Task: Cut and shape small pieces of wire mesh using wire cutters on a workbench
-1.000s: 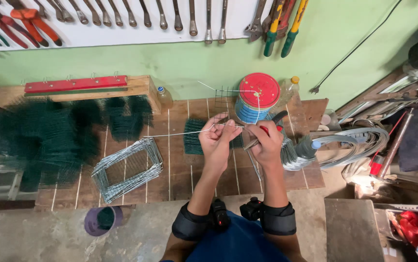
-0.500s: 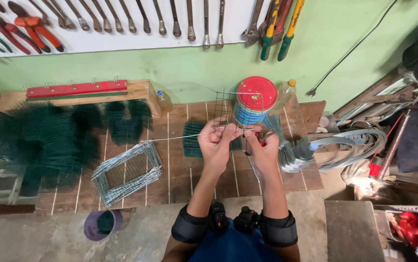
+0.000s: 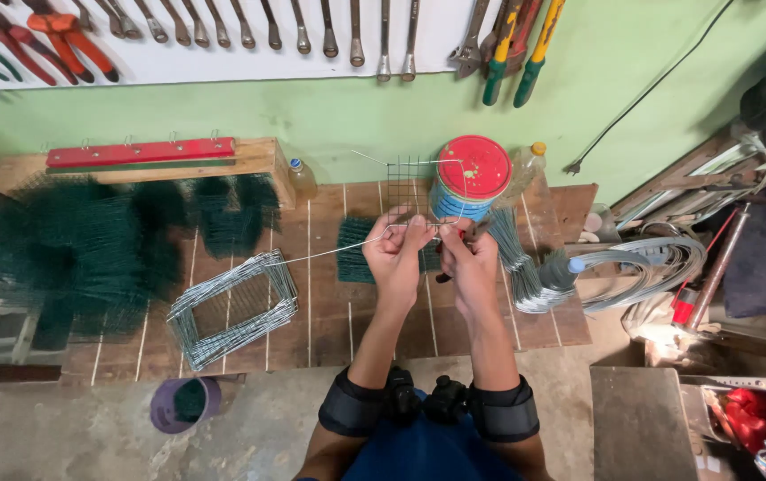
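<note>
A: What had changed at the wire (image 3: 329,250)?

B: Over 1 second both hands drew closer together above the wooden bench (image 3: 312,312); the bend was judged under way. The left hand (image 3: 398,249) pinched the wire; the right hand (image 3: 467,258) gripped red-handled pliers (image 3: 465,239).

A: Counts?

B: 1 wire held, 1 stack of wire frames (image 3: 231,307), 1 red-lidded can (image 3: 470,176), 2 bottles, 1 purple cup (image 3: 184,403).

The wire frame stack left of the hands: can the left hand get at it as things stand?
Probably yes, but not freely. The stack lies open on the bench with nothing over it, to the left of the left hand. That hand is busy, though, pinching a wire it would have to release first.
</note>
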